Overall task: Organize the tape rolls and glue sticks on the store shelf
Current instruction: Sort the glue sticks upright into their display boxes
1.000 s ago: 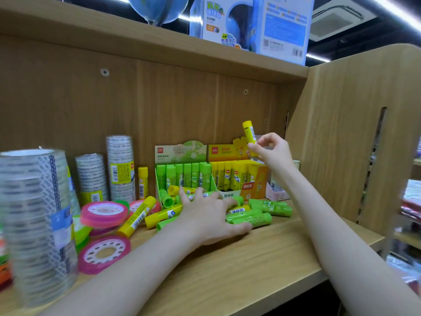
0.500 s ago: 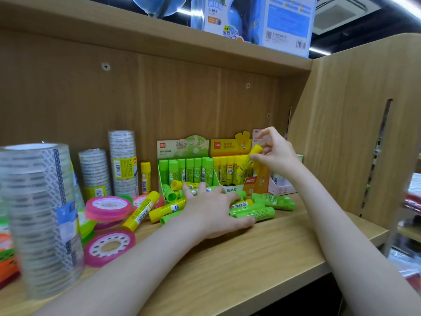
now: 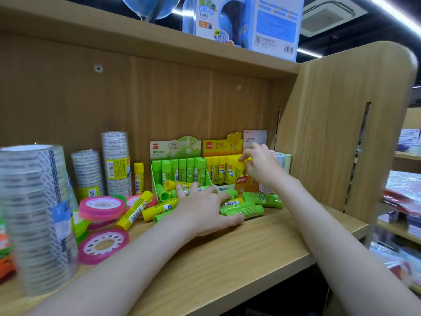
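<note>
Stationery shop. Wooden shelf (image 3: 262,252) with branded glue-stick display boxes (image 3: 224,148), barcoded tape stacks (image 3: 116,163), boxed globe (image 3: 246,21) on top, more stocked shelving (image 3: 407,226) at right, ceiling strip lights.

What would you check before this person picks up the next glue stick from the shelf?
1. Right hand free of a stick: cannot tell; its fingers sit at the tops of the sticks in the yellow box.
2. Room left in the yellow box: cannot tell; the hand hides its right end.
3. Left hand on the loose sticks: ok, it lies flat over the pile.
4. Colours sorted: not ok; yellow and green sticks lie mixed on the shelf.
5. Green box tidy: not ok; a yellow stick lies across its front.
6. Pink tape rolls tidied: not ok; they lie loosely overlapped.
</note>
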`<state>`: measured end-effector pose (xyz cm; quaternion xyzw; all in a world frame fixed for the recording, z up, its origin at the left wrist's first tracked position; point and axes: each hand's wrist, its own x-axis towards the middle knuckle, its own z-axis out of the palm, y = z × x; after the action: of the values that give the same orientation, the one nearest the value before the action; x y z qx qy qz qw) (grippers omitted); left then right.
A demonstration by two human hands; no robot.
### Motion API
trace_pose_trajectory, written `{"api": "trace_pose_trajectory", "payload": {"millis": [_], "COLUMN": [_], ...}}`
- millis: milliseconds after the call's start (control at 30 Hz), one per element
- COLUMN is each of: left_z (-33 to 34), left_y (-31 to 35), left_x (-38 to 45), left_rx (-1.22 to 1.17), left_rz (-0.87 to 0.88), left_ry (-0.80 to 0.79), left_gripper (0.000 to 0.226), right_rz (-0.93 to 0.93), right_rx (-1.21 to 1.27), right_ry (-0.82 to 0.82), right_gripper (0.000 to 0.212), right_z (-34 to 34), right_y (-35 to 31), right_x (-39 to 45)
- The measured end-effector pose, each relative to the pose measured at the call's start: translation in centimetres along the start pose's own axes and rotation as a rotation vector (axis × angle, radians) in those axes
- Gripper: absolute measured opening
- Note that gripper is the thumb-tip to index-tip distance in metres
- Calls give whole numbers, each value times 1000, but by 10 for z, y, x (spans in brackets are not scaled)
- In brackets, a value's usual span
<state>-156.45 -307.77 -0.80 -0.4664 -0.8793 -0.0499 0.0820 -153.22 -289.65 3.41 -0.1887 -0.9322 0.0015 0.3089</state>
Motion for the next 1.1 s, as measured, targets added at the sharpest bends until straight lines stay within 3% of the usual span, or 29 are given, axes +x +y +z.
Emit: {"api": "trace_pose_trajectory", "payload": {"millis": [100,233,333,467,800,933,1000,1100], "left_z": [-2,-2,-2,-3,-15,-12,-11,-10], "left_y": [0,0,-1,-1,-5,-20,-27,-40], "left_x": [-3,-3,-3,-3,-14,-29,-35,-42], "left_rx": [11,7,9,9,178,166,150,122], "left_rz": [5,3,9,14,85,69,50,63], "left_ry": [-9,-14,-15,-29,-91,-84,-67,-58], "left_gripper": [70,69,68,67,68,66,67,93], "right_rz": [-14,-149,-202,-159,-180,-229,-288,-335], "right_rx": [50,282,272,304,346,466,388,314], "right_ry": [45,243,42,-235,-308,-423,-452,-441], "right_gripper": [38,41,27,29,39,41,43,50], "right_z": [5,-10,-16,-12,-14,-15,-11,-6], "right_y": [0,5,16,30,12,-11,-23,-34], "right_x": [-13,-42,-66,-92,-101,-104,-106,-106]}}
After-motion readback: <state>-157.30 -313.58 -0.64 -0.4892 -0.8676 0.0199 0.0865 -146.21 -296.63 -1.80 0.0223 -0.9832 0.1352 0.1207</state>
